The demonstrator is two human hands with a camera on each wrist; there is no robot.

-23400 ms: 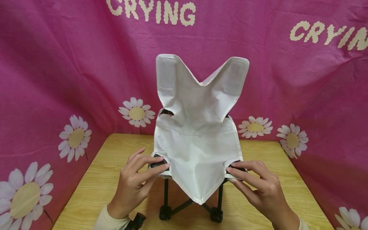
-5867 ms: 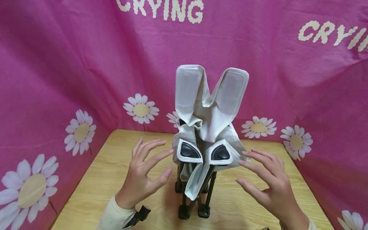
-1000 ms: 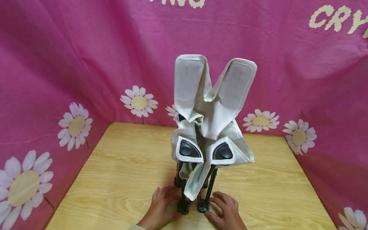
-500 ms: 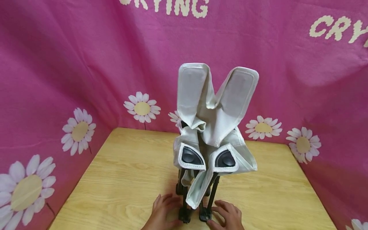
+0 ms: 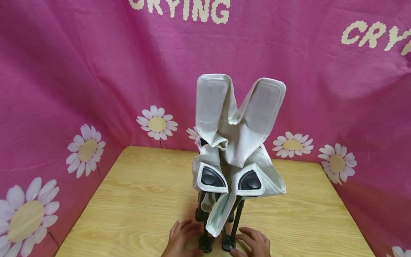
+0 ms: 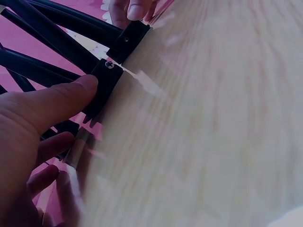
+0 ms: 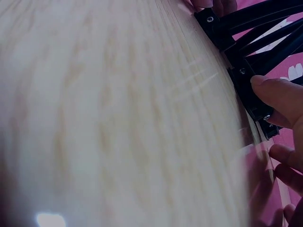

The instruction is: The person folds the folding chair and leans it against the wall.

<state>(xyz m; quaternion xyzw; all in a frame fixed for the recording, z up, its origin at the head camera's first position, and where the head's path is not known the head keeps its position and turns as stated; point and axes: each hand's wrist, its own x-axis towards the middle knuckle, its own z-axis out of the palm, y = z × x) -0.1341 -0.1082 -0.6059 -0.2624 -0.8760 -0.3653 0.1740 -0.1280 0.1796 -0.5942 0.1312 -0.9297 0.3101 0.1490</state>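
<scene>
A small folding camp chair (image 5: 236,142) with white fabric and a black frame stands folded up on the wooden table (image 5: 135,200). My left hand (image 5: 181,240) lies on the table at the left front foot (image 5: 205,246), and its thumb (image 6: 71,94) presses on that black foot (image 6: 106,82). My right hand (image 5: 254,242) lies at the right front foot (image 5: 228,244), with its thumb (image 7: 277,94) against that foot (image 7: 246,87). Each wrist view also shows the other hand's fingertips on the opposite foot. Both hands' fingers lie loosely beside the legs.
A pink cloth (image 5: 80,71) with daisies and the word CRYING hangs round the table on the left, back and right. Bare wood lies to either side of the chair. The table's front edge is just below my hands.
The chair, open 23 s ago, now stands folded. My hands have come down from its seat corners to its front feet. Over the last second they have hardly moved.
</scene>
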